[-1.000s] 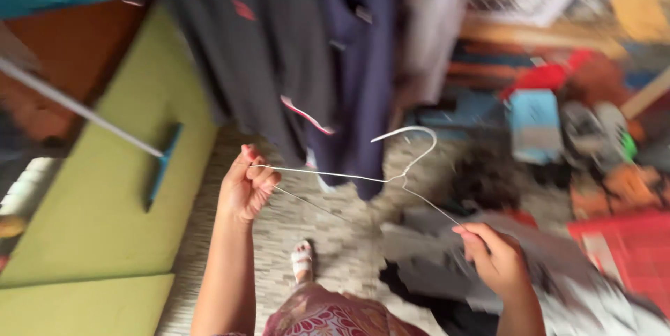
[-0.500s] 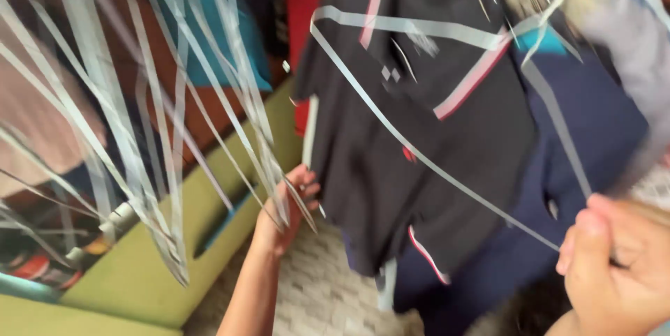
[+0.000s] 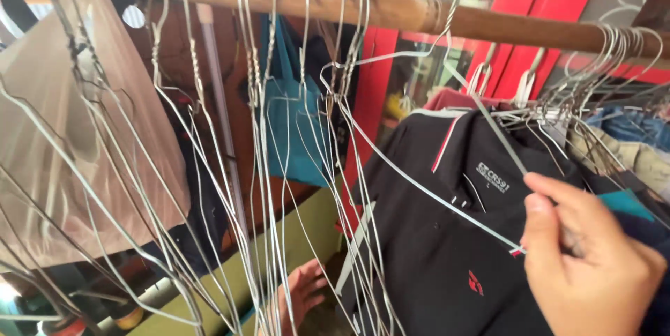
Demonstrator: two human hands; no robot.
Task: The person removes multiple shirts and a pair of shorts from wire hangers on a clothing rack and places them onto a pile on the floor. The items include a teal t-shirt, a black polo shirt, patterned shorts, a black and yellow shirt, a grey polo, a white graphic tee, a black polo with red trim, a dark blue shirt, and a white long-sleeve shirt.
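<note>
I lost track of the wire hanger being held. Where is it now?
In the head view, the hanger hooks over the wooden rod at centre, slanting down across the black polo into the right hand.

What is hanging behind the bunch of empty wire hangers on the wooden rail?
Behind the empty wire hangers on the wooden rail hangs a teal garment, beside a red door frame. The left hand shows low behind them. The wires cover the garment's shape.

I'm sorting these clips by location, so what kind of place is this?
Probably a clothes-hanging corner of a home or small laundry. A wooden rail carries many bare wire hangers and a black polo shirt, with red door frames behind. The right hand holds one hanger.
</note>
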